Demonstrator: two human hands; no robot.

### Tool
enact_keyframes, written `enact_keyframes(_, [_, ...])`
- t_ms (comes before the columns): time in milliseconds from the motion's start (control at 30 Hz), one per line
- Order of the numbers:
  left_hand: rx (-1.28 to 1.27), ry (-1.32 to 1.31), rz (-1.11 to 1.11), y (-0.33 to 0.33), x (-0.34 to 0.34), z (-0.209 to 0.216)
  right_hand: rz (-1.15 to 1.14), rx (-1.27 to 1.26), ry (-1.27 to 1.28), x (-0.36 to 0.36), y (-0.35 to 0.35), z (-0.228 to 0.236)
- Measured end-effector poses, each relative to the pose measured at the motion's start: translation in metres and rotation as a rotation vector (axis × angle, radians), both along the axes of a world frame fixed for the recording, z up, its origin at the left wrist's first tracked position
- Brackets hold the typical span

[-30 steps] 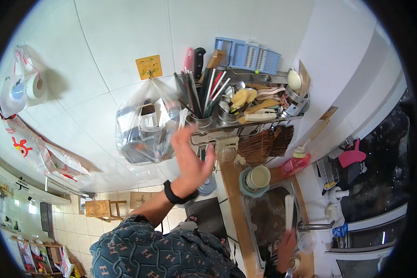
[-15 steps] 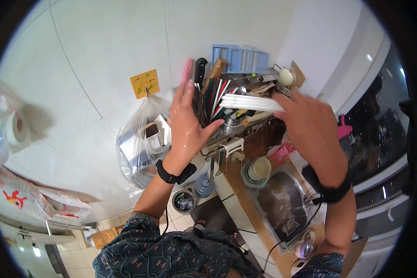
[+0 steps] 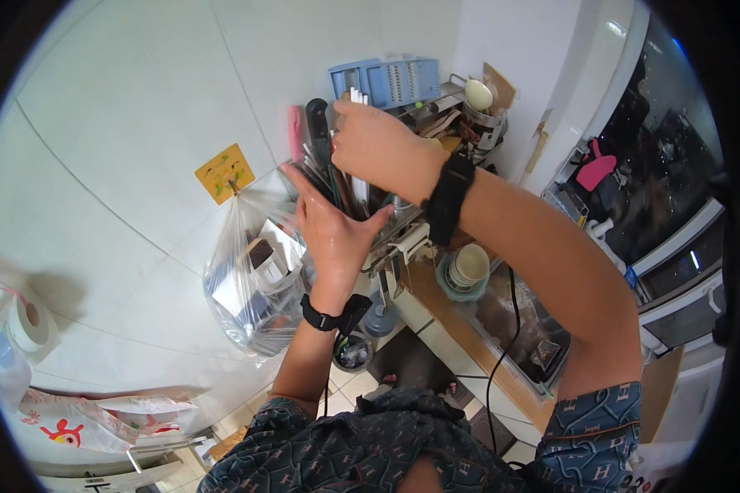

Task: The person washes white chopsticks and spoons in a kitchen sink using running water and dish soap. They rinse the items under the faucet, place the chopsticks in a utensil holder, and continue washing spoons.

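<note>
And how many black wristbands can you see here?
2: the left wristband is on the wrist below the left hand; the right wristband is on the wrist behind the right hand.

a hand could pass before the white wall (image 3: 152, 107) above the yellow hook plate (image 3: 224, 171), but the way to the sticks (image 3: 359, 189) is crowded by the left hand (image 3: 335, 234) beside them, the right hand (image 3: 386, 152) over them, the black knife handle (image 3: 316, 119) and blue grater (image 3: 386, 80) behind, and the plastic bag (image 3: 251, 304) at left.
</note>
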State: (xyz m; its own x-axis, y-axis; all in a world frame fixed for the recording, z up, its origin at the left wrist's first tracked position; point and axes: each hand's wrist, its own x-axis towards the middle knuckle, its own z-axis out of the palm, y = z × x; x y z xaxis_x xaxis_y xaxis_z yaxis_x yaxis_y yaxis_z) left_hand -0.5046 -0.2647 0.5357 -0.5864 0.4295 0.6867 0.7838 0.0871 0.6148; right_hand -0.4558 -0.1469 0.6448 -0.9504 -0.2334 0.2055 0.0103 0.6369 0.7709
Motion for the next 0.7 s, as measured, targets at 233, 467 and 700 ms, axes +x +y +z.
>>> enact_keyframes(233, [0.030, 0.159, 0.131, 0.027, -0.006, 0.007, 0.167, -0.105, 0.109, 0.021, 0.002, 0.029])
enact_keyframes(467, [0.056, 0.102, 0.146, 0.046, -0.004, 0.012, 0.215, -0.625, 0.540, 0.132, 0.001, 0.049])
enact_keyframes(700, [0.050, 0.285, 0.253, 0.049, -0.031, -0.002, -0.315, -1.047, 0.723, 0.295, -0.011, -0.073])
